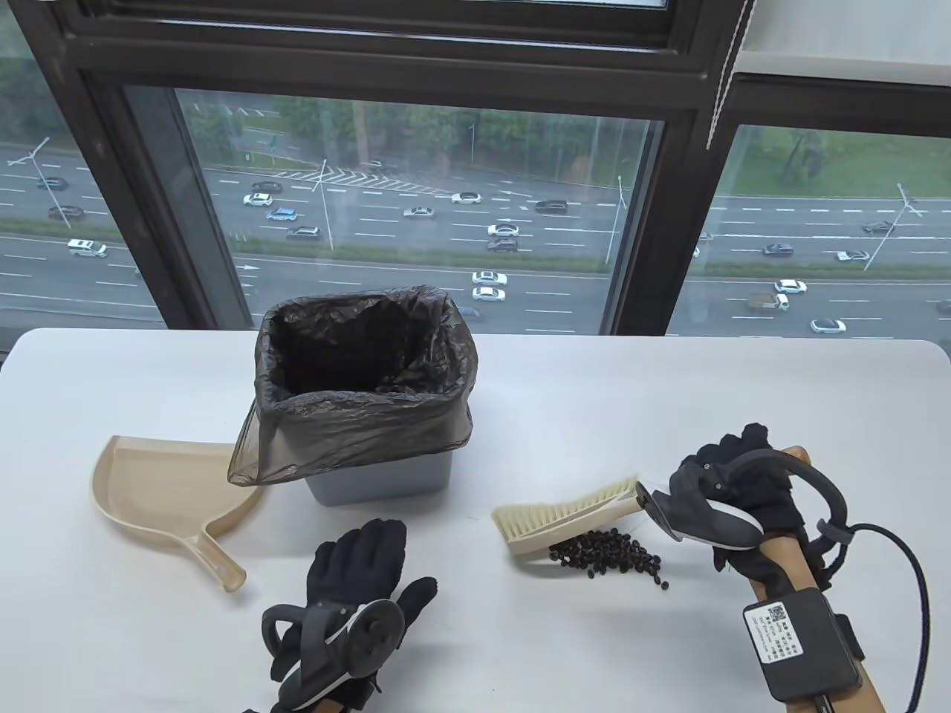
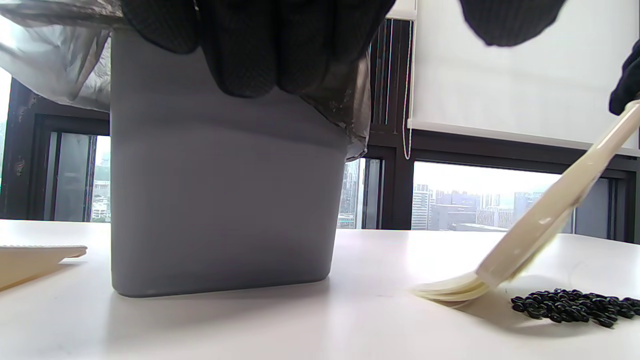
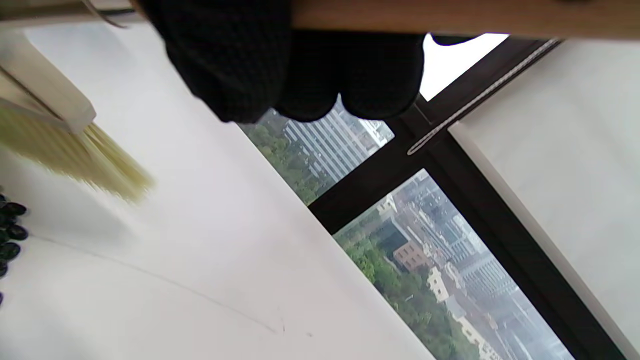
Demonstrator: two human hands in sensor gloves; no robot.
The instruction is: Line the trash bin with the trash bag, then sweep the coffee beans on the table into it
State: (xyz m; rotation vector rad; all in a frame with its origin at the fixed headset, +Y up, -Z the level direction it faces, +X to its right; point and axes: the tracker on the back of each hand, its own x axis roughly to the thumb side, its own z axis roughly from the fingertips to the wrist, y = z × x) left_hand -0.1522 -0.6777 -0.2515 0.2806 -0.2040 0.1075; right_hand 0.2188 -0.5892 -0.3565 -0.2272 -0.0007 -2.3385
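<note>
Since the translucent grey trash bag [image 1: 356,416] already lines our grey plastic bin [image 1: 379,486], sweeping remains: our right hand [image 1: 732,494] grips the cream brush [image 1: 565,516] beside the dark coffee beans [image 1: 605,557]; our left hand [image 1: 356,587] rests spread, near the beige dustpan [image 1: 160,494].

The table view looks down from above the near edge of the white table [image 1: 669,386], facing the window [image 1: 416,215] and the road far below. The left wrist view sits almost at tabletop level, close to the grey trash bin [image 2: 220,200] filling its left half, and faces the same window. The right wrist view is rolled steeply, so the table edge runs diagonally. All three share the brush [image 1: 565,512] beside the coffee beans [image 1: 609,557].
</note>
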